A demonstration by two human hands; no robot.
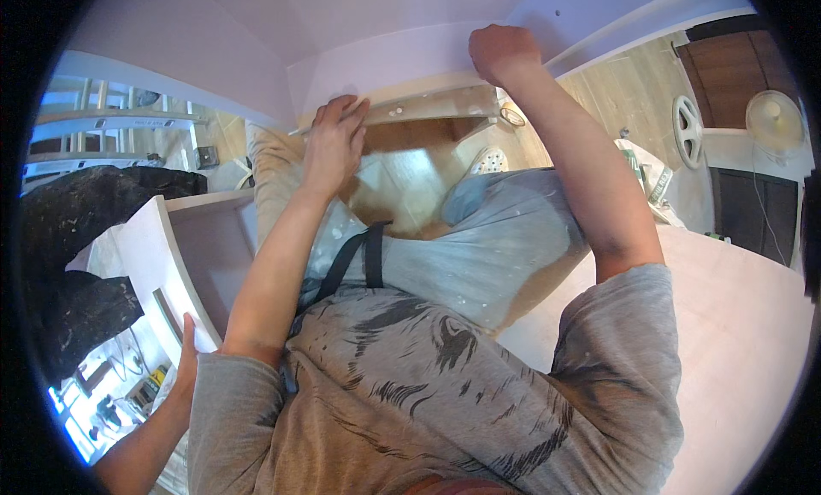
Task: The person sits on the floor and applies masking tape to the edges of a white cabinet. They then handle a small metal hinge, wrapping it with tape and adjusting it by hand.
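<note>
My left hand (336, 144) is at the front edge of a white cabinet (376, 55), its fingers apart and the fingertips touching the edge. Higher up and to the right, my right hand (505, 54) is closed into a fist against the cabinet's inner panel. Whatever it may hold is hidden inside the fingers. Below the cabinet edge, a board with a pale front strip (428, 109) spans the gap between my knees. My grey trousers (462, 264) carry white spots.
At the left, another person's hand (188, 350) touches a white drawer (184, 264). A metal ladder (120, 120) and dark spattered cloth (85, 213) lie beyond. To the right are a pale round surface (684, 315), a white bag (650, 174) and a white fan (774, 121).
</note>
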